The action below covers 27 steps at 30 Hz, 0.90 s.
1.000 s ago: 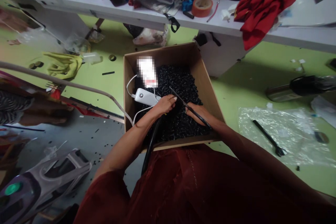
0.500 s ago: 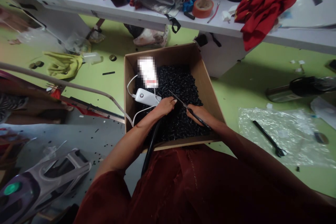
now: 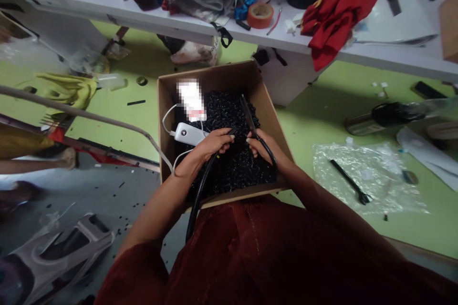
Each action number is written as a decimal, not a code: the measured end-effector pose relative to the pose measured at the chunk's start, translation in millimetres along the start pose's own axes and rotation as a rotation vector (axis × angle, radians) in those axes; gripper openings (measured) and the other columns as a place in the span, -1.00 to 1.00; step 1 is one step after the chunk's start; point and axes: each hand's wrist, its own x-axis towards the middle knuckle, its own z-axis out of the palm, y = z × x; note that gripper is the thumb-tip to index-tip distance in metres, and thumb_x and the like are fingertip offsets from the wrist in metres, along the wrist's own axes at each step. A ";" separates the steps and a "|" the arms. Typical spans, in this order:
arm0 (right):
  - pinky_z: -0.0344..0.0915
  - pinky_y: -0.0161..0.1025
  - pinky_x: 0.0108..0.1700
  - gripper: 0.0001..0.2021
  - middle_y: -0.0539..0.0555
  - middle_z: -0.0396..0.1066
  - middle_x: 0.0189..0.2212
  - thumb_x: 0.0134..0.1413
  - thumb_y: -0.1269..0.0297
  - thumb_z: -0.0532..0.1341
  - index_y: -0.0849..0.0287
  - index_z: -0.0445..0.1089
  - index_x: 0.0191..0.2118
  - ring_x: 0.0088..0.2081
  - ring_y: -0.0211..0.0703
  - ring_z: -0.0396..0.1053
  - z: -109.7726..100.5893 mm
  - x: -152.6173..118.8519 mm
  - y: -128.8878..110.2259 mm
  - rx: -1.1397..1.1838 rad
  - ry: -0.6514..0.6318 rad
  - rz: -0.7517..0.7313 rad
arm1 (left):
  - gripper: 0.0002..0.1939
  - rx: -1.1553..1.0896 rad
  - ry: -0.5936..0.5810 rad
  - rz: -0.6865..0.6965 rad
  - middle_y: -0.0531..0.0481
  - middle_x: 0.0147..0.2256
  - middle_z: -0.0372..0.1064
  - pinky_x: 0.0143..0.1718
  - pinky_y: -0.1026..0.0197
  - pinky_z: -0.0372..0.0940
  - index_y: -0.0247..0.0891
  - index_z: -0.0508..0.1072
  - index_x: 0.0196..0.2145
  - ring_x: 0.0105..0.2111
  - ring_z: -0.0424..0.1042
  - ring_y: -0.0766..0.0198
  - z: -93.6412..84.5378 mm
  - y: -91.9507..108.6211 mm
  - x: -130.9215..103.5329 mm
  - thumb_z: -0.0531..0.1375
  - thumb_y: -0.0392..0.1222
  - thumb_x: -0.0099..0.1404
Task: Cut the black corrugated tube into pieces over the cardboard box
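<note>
My left hand (image 3: 216, 143) is closed around the end of a black ribbed tube (image 3: 200, 188), which runs down over the box's near rim towards my lap. Closed on dark scissors (image 3: 249, 118), my right hand (image 3: 264, 147) is just to the right, its fingertips near the tube's end. The scissor blades point away from me and look nearly together. Under both hands, a cardboard box (image 3: 281, 136) holds a heap of small black cut pieces (image 3: 232, 176). A white power bank (image 3: 186, 134) with a white cable lies on the heap, beside a pixelated bright device (image 3: 192, 100).
Behind the box stands a white table (image 3: 143, 18) with orange tape (image 3: 260, 15) and red cloth (image 3: 336, 14). On the green floor to the right lie a clear plastic sheet (image 3: 322, 176) and a metal bottle (image 3: 359, 124). At left are a curved rail (image 3: 107, 119) and another person's foot (image 3: 67, 158).
The scissors have swung from pointing left across my left hand to pointing away from me. My hands now face each other at the tube's end. The whole view has shifted slightly.
</note>
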 end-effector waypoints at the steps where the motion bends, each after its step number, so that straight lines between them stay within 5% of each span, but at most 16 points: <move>1: 0.27 -0.30 -0.45 -0.75 -0.09 0.28 -0.53 0.06 0.07 0.15 0.08 0.24 -0.20 -0.55 -0.27 0.29 -0.5 0.6 0.7 0.097 0.005 -0.012 | -0.82 -0.014 -0.020 -0.003 0.10 -0.49 0.21 -0.69 0.43 -0.08 -0.34 0.41 -0.22 -0.65 0.10 0.56 0.4 0.0 -0.3 0.17 -0.28 0.18; 5: 0.33 -0.27 -0.36 -0.63 -0.06 0.35 -0.46 -0.03 0.01 0.24 0.09 0.22 -0.17 -0.46 -0.26 0.35 -1.1 3.5 0.6 0.306 0.028 0.001 | -0.33 -0.022 -0.046 -0.028 0.07 -0.42 0.33 -0.68 0.40 -0.03 -0.30 0.12 0.24 -0.66 0.14 0.53 6.2 -2.7 -0.3 0.20 -0.27 0.19; 9: 0.34 -0.24 -0.34 -0.58 -0.06 0.35 -0.48 -0.09 0.03 0.27 0.09 0.19 -0.14 -0.44 -0.23 0.39 -0.9 4.0 -5.2 0.357 0.006 0.060 | -0.16 -0.001 -0.127 -0.044 0.02 -0.35 0.37 -0.68 0.41 -0.03 -0.26 -0.10 0.33 -0.64 0.17 0.53 14.2 -5.3 -1.7 0.22 -0.22 0.19; 17: 0.32 -0.25 -0.38 -0.61 -0.13 0.26 -0.48 -0.15 0.14 0.29 0.07 0.18 -0.18 -0.50 -0.31 0.30 -1.0 4.8 -9.7 0.399 0.000 0.078 | -0.36 0.073 -0.242 -0.038 0.02 -0.32 0.33 -0.68 0.41 0.03 -0.27 0.10 0.22 -0.64 0.16 0.55 25.3 -7.2 -3.0 0.18 -0.19 0.22; 22: 0.29 -0.29 -0.44 -0.65 -0.16 0.19 -0.53 -0.20 0.22 0.29 0.09 0.21 -0.23 -0.51 -0.32 0.27 -1.5 10.0 -3.8 0.438 0.096 0.109 | -0.48 0.261 -0.105 -0.019 0.10 -0.42 0.26 -0.63 0.34 0.20 -0.33 0.22 0.03 -0.63 0.23 0.47 27.3 -13.7 -3.2 0.25 -0.21 0.13; 27: 0.30 -0.27 -0.42 -0.65 -0.16 0.20 -0.53 -0.16 0.17 0.28 0.08 0.20 -0.21 -0.51 -0.32 0.26 -2.0 9.6 -2.7 0.383 0.083 0.045 | -0.86 0.628 0.066 0.045 0.14 -0.59 0.23 -0.63 0.35 0.17 -0.28 0.31 -0.29 -0.68 0.25 0.41 24.6 -13.9 -5.8 0.17 -0.21 0.20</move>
